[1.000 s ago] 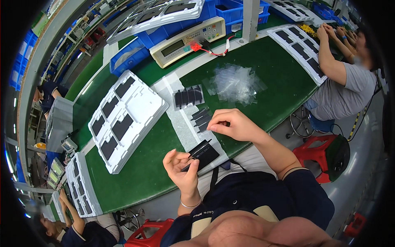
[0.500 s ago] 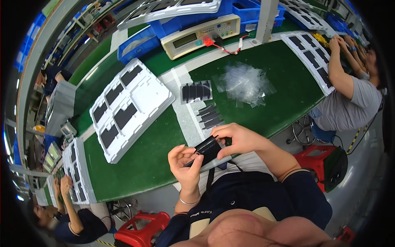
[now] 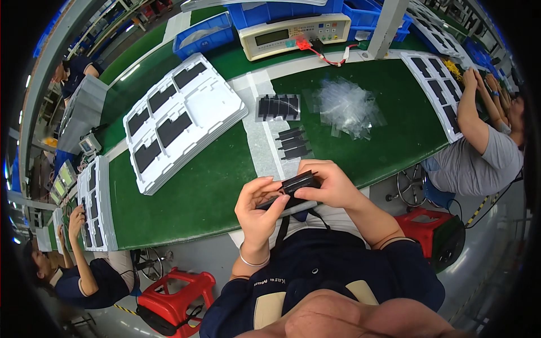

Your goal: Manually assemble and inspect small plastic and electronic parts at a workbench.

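This is a factory assembly line: co-workers point(image 3: 487, 149) sit spaced along one long green worktop point(image 3: 186, 217), with white compartmented trays point(image 3: 217, 101) beside them. A bench-top test meter point(image 3: 293, 38) with red leads point(image 3: 304, 44) suggests electronics work, among blue plastic bins point(image 3: 203, 38) and red stools point(image 3: 420, 222) on grey floor point(image 3: 487, 242).
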